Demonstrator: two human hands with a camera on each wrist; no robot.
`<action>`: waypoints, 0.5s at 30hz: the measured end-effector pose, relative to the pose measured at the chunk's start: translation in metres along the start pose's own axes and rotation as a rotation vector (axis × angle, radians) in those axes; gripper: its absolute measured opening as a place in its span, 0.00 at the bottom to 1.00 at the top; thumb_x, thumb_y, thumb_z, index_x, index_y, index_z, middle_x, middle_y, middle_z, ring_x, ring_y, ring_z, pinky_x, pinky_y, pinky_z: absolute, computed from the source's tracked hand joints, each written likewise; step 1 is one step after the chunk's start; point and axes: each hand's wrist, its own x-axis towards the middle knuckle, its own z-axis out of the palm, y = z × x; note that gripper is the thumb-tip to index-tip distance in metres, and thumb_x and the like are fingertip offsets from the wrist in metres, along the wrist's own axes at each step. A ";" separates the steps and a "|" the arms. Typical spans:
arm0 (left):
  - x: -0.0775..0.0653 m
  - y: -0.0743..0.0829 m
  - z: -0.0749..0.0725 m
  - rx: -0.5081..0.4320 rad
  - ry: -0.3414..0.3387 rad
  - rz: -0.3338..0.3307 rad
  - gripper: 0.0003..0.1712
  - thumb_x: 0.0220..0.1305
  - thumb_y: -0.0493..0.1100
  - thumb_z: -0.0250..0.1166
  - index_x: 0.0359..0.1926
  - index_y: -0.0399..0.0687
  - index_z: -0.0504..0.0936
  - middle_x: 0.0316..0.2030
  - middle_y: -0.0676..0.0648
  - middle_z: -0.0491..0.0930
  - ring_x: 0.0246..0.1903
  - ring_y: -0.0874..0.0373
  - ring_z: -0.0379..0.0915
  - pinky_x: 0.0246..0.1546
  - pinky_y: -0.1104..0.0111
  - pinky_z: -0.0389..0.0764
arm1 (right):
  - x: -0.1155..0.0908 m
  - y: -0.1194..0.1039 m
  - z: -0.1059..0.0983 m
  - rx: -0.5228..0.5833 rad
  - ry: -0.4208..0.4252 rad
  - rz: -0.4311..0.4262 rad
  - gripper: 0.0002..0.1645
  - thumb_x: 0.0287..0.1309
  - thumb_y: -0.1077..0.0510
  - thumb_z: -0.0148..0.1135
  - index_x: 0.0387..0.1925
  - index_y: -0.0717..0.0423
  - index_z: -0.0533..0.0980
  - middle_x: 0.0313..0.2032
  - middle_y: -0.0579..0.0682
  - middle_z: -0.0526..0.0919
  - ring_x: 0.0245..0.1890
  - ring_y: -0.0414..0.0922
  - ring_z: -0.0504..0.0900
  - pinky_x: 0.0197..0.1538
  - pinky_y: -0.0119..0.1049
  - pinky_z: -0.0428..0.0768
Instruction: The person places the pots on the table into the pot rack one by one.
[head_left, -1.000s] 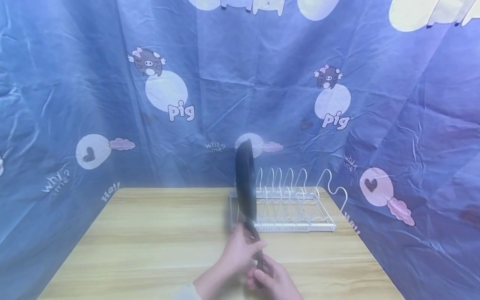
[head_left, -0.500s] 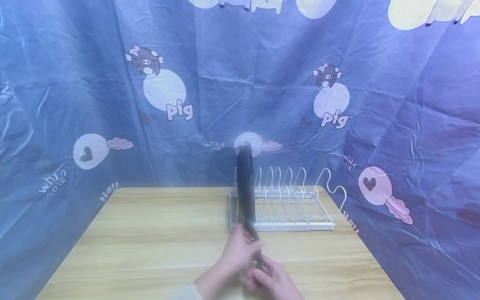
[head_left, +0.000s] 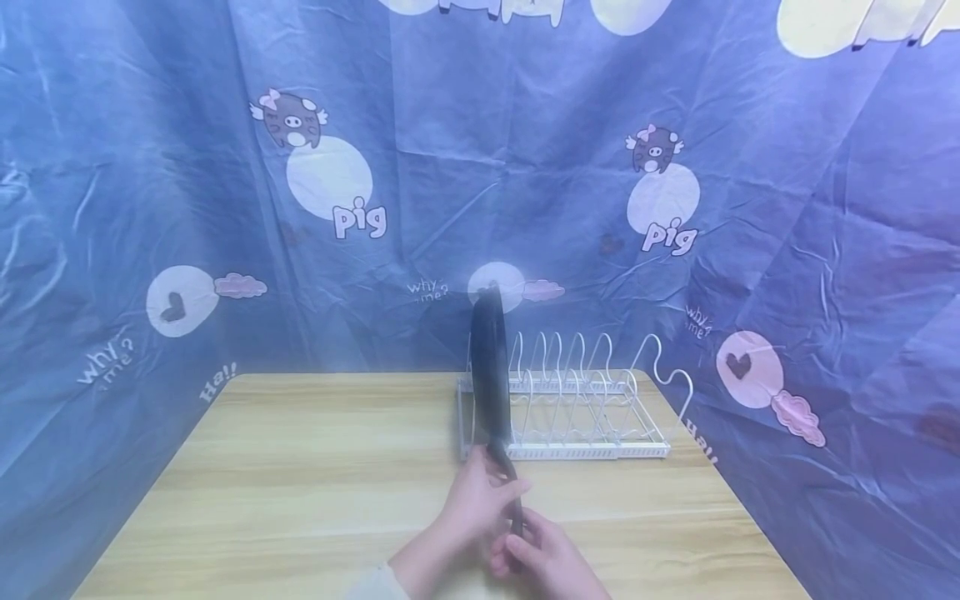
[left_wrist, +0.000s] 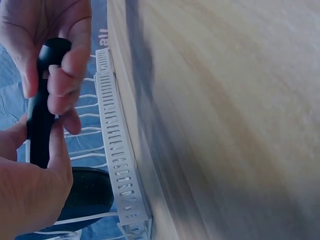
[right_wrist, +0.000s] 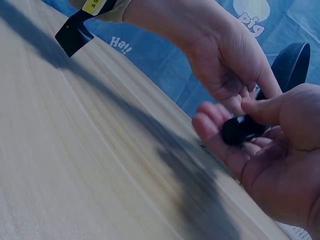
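You hold the pan (head_left: 491,367) on edge at the left end of the rack (head_left: 570,453), left hand (head_left: 472,500) pinching the handle (left_wrist: 41,125) near the pan, right hand (head_left: 551,550) grasping its far end. The step appears to be seating the pan; whether the rack bears its weight is hard to tell. The next move likely calls for settling it squarely before either hand lets go.

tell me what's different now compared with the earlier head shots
The dark pan has dipped slightly: its top edge sits a little lower than in the first shot, with barely any shift since the second. Nothing was taken hold of or let go: the left hand and right hand still hold its handle. The white rack stayed put.
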 end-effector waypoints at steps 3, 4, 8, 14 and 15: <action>0.001 -0.002 0.001 0.007 0.006 -0.002 0.51 0.50 0.58 0.77 0.67 0.40 0.64 0.46 0.46 0.82 0.40 0.58 0.81 0.44 0.58 0.87 | 0.002 -0.005 0.005 -0.101 0.078 0.070 0.32 0.71 0.57 0.56 0.69 0.70 0.62 0.39 0.69 0.85 0.36 0.42 0.87 0.44 0.34 0.88; 0.002 -0.002 0.001 0.011 0.010 0.000 0.50 0.50 0.57 0.77 0.66 0.40 0.64 0.45 0.47 0.82 0.40 0.58 0.80 0.43 0.59 0.88 | 0.003 -0.005 0.007 -0.132 0.106 0.099 0.32 0.70 0.56 0.58 0.69 0.67 0.64 0.39 0.66 0.86 0.36 0.43 0.87 0.42 0.33 0.87; 0.002 -0.005 0.003 0.050 0.023 0.000 0.51 0.49 0.54 0.79 0.67 0.37 0.63 0.42 0.47 0.82 0.38 0.58 0.80 0.41 0.61 0.88 | 0.004 -0.007 0.009 -0.256 0.155 0.182 0.33 0.67 0.53 0.61 0.68 0.62 0.68 0.40 0.57 0.87 0.33 0.44 0.84 0.34 0.33 0.84; -0.001 -0.007 0.003 0.087 0.031 0.003 0.53 0.47 0.52 0.79 0.66 0.32 0.63 0.39 0.46 0.82 0.37 0.57 0.81 0.40 0.60 0.87 | 0.003 -0.010 0.013 -0.494 0.175 0.205 0.24 0.62 0.53 0.63 0.57 0.59 0.76 0.37 0.53 0.86 0.31 0.42 0.81 0.31 0.35 0.81; -0.002 -0.007 0.004 0.088 0.032 0.005 0.51 0.47 0.52 0.79 0.65 0.33 0.64 0.39 0.46 0.82 0.37 0.56 0.82 0.40 0.60 0.87 | 0.003 -0.011 0.014 -0.531 0.179 0.198 0.22 0.61 0.53 0.64 0.54 0.59 0.78 0.37 0.51 0.85 0.30 0.41 0.80 0.31 0.34 0.80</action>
